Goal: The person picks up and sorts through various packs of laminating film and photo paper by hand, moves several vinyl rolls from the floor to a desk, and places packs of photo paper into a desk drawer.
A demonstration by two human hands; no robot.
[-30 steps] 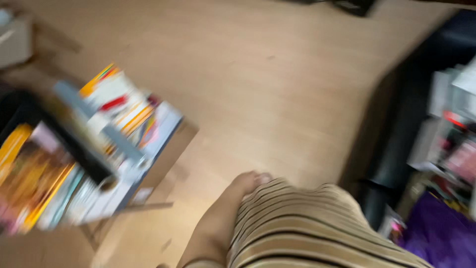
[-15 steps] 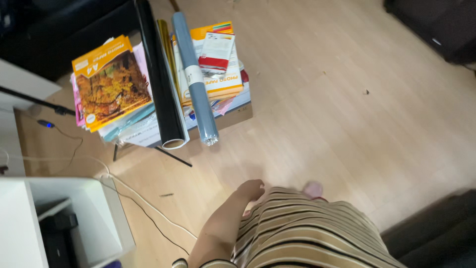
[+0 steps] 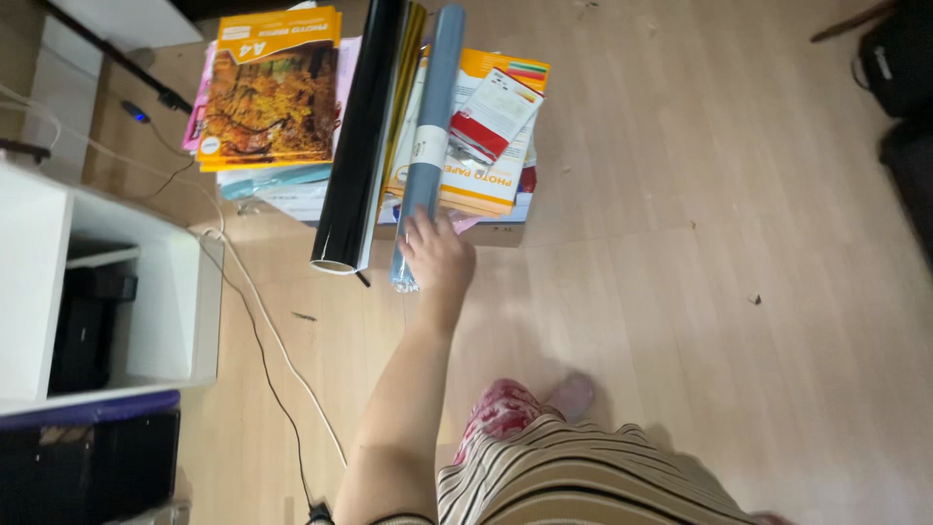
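Half a second ago no hand was near the pile; now the left hand (image 3: 439, 255) has come forward and down to the near end of the blue roll (image 3: 428, 146), and the view has closed in on the pile.

- Left hand: fingers curled round the lower end of the blue roll, thumb side against it. Looks like a grasp just taken or being taken; how firm, I cannot tell. Roll lies flat, not lifted.
- Right hand: not in view.
- Blue roll: lies lengthways on top of the pile, near end jutting past the pile's edge over the wooden floor (image 3: 739, 194).
- Black roll (image 3: 364, 136): just beside the blue one on its left, parallel, touching or nearly so; open end toward the person.
- Under both: stacked paper packs, an orange-yellow one with an autumn forest picture (image 3: 267, 92) on the left, another orange pack (image 3: 486, 180) on the right with a small red and white packet (image 3: 496, 117) on it.
- White shelf unit (image 3: 107, 292) at left, white cable (image 3: 262, 321) trailing over the floor.
- Person stands, striped garment (image 3: 583, 476) and a patterned slipper (image 3: 501, 413) below.

Progress, as I judge it: reach done, hold begun. Nothing taken off the pile yet; both rolls and every pack in place.
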